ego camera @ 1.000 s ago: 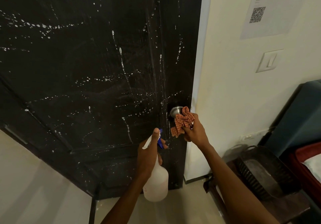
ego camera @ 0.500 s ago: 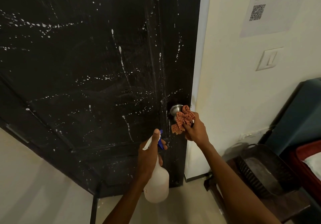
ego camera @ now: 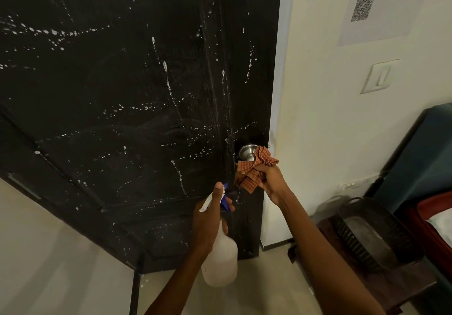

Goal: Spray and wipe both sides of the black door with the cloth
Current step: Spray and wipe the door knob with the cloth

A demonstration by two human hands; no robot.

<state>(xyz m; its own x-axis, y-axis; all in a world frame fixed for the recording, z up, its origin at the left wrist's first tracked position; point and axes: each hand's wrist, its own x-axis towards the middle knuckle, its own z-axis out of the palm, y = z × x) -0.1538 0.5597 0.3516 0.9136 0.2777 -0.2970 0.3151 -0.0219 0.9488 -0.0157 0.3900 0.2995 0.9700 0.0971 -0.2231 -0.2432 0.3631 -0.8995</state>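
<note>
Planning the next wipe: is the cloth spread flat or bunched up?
Bunched up: the cloth sits crumpled in the right hand, pressed by the door knob.

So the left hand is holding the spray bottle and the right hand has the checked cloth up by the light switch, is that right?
Not quite. In the head view the right hand holds the checked cloth against the metal door knob, not the light switch, which is apart on the wall. The left hand does hold the spray bottle.
</note>
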